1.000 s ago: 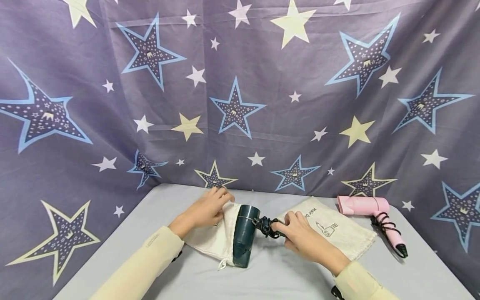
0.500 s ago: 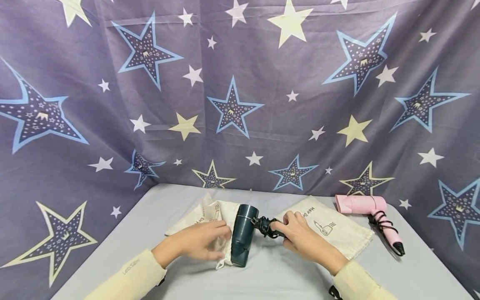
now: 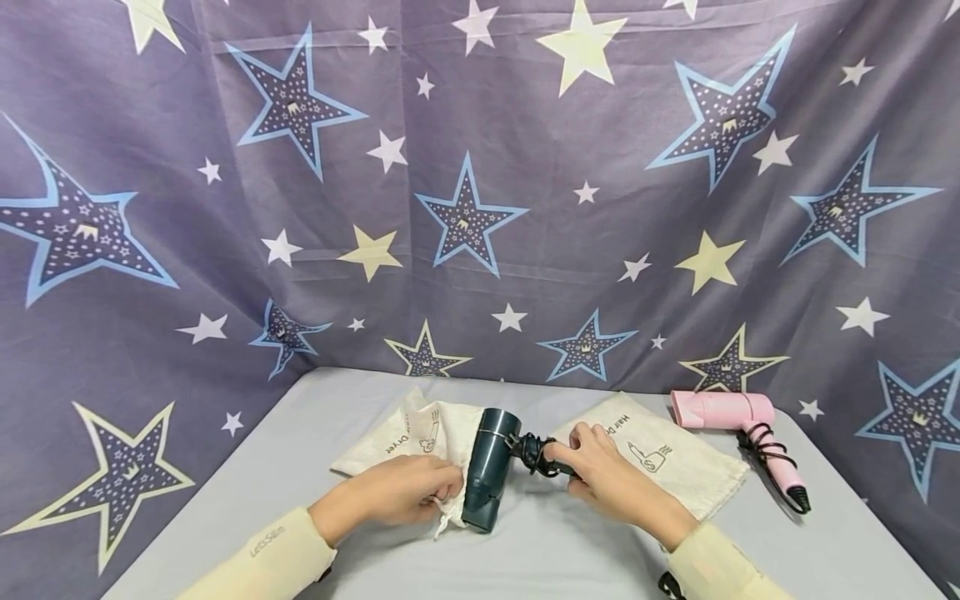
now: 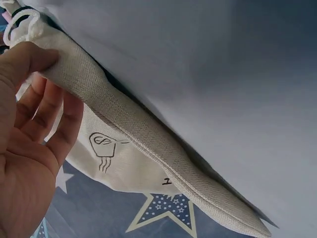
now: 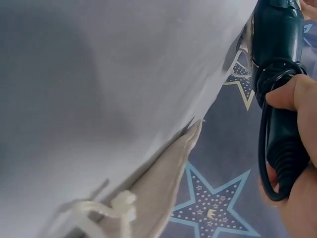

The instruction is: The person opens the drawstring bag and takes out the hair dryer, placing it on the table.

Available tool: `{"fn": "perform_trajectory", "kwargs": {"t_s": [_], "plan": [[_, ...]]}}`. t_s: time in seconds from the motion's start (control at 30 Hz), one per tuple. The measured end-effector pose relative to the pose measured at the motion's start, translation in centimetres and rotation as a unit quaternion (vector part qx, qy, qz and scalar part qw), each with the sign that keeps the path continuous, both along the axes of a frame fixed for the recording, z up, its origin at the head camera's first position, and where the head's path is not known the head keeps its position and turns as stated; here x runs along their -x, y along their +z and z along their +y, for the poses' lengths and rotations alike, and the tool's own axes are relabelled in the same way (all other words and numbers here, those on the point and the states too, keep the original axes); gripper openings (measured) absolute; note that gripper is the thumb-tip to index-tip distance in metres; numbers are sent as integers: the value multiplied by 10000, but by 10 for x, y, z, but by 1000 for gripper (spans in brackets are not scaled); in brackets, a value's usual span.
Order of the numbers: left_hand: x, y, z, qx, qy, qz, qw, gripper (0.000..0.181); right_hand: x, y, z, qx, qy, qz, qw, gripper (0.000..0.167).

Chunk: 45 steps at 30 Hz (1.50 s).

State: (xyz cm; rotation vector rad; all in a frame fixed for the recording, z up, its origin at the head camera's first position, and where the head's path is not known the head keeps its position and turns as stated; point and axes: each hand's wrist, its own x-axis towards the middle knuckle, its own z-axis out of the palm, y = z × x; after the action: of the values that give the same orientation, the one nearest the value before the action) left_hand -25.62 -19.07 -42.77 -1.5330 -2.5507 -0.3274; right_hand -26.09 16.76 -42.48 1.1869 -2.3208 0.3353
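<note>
A dark green hair dryer (image 3: 489,471) lies across the opening of a cream cloth drawstring bag (image 3: 395,436), its barrel against the bag's mouth. The dryer's black cord is wound round its handle. My right hand (image 3: 611,482) grips that handle, with the thumb on the cord in the right wrist view. Near the bag's mouth, my left hand (image 3: 405,490) pinches the cloth edge beside the drawstring. The left wrist view has the thumb on top of the cloth (image 4: 126,116), other fingers below it. How far the dryer reaches into the bag is hidden.
Right of the dryer lies a second cream bag (image 3: 682,467) printed with a hair dryer, partly under my right hand. A pink hair dryer (image 3: 723,410) with black cord rests at the table's back right. A star-patterned curtain (image 3: 517,183) hangs behind the grey table (image 3: 540,558).
My left hand has come from the bag's far side to its near edge and now pinches the cloth there. The right hand and green hair dryer have stayed almost in place.
</note>
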Motion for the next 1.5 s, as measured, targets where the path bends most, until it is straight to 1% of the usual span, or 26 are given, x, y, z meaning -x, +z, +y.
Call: {"fn": "perform_trajectory", "kwargs": {"t_s": [0.1, 0.2, 0.3, 0.4, 0.57, 0.67, 0.77, 0.93, 1.03, 1.27, 1.5], "plan": [[1, -2, -1, -44, -65, -49, 10000, 38, 1, -2, 4, 55, -7, -91, 9999, 53], [1, -4, -3, -113, -145, -17, 9998, 38, 1, -2, 10, 50, -29, -108, 9999, 54], [1, -6, -4, -161, -207, 48, 9996, 37, 0, 0, 17, 33, -8, -70, 10000, 56], [0, -6, -5, -143, -223, 106, 9996, 37, -2, 4, 25, 57, 4, -136, 9999, 57], [-3, -4, -6, -73, -223, 127, 9996, 38, -4, 11, 39, 219, -209, -352, 9989, 60], [-5, -4, -6, -51, -231, 151, 9996, 38, -3, 15, 44, 375, -319, -319, 9983, 61], [-8, -4, -7, -16, -216, 149, 9997, 37, 0, 18, 46, 525, -342, -241, 9977, 59], [-10, -3, -9, 184, -102, 134, 9997, 35, 7, 23, 39, 708, -445, -245, 9962, 55], [-11, -2, -10, 293, -41, 132, 9995, 34, 12, 25, 31, 771, -669, -397, 9940, 53], [-13, 1, -11, 394, -6, 51, 9992, 32, 26, 26, 7, 896, -1342, -981, 9820, 47], [-16, 2, -15, 344, -12, 56, 9994, 33, 44, 26, -17, 985, -1788, -1249, 9709, 45]]}}
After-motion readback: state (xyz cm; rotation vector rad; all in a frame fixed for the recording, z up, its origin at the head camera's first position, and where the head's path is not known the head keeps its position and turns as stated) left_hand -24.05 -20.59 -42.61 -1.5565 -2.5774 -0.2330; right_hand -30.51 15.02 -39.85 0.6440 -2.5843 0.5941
